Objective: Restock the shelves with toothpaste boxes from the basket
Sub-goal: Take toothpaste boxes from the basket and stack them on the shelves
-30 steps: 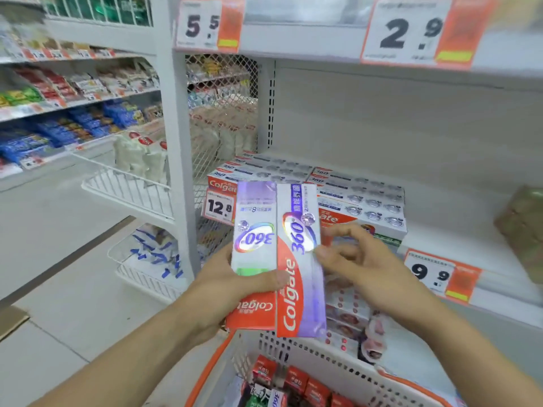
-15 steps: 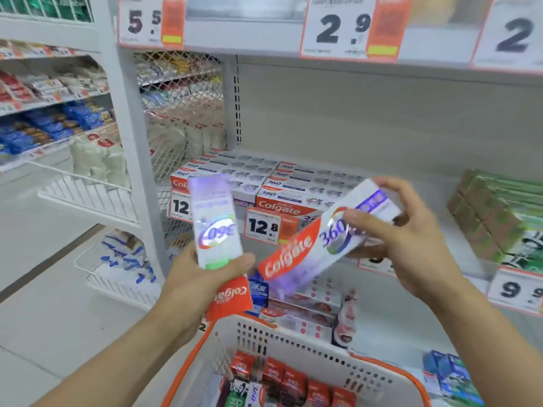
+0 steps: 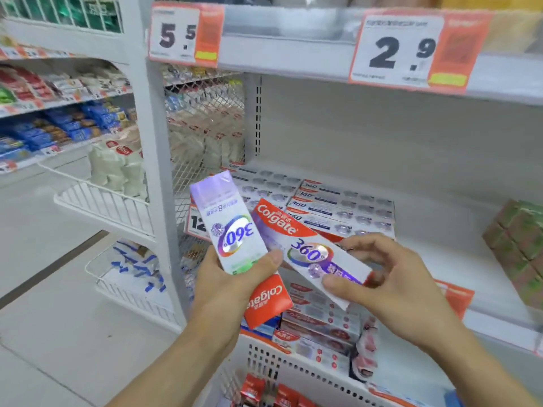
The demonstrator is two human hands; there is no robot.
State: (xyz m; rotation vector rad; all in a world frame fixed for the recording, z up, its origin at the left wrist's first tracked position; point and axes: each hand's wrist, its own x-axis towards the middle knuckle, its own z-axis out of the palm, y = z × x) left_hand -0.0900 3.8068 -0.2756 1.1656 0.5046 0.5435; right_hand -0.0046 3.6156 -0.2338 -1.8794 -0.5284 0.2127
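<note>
My left hand (image 3: pixel 226 286) grips an upside-down Colgate 360 toothpaste box (image 3: pixel 232 230), standing nearly upright with its red end down. My right hand (image 3: pixel 379 286) pinches a second Colgate 360 box (image 3: pixel 305 251) by its purple end, the red end pointing up-left toward the shelf. Both boxes hang in front of the stacked toothpaste boxes (image 3: pixel 338 207) on the white shelf (image 3: pixel 440 230). Below my wrists is the white basket (image 3: pixel 296 368) with an orange rim, red box ends showing inside.
Green cartons (image 3: pixel 520 239) stand at the shelf's right. Price tags 5.5 (image 3: pixel 182 33) and 2.9 (image 3: pixel 402 51) hang on the upper shelf edge. More toothpaste boxes (image 3: pixel 317 321) fill the lower shelf. Wire baskets (image 3: pixel 102 201) jut out at left beside the aisle floor.
The two boxes, first held together, are now split one per hand. My right hand turned its box round, so the red end now points up-left, and lowered it toward the stack.
</note>
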